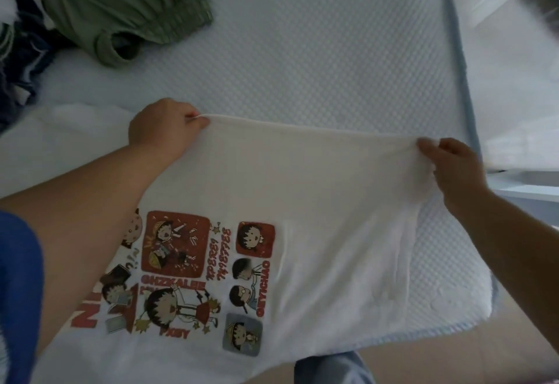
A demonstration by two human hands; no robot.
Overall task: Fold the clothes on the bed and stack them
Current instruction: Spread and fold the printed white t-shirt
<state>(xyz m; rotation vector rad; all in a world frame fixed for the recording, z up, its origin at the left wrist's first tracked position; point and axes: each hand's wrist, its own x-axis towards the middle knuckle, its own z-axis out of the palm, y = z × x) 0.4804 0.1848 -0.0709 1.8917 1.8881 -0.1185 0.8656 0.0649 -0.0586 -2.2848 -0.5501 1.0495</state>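
Item: white printed T-shirt (302, 202), unfolded, my left hand (163, 129) and right hand (453, 166) pinching its edge; green garment (121, 5) awaited folding.

white cartoon-print t-shirt (302, 202), green garment (127, 5)

The person has a blue short sleeve (18, 287) on the left arm. Both forearms are bare. The trousers (329, 368) are blue-grey.
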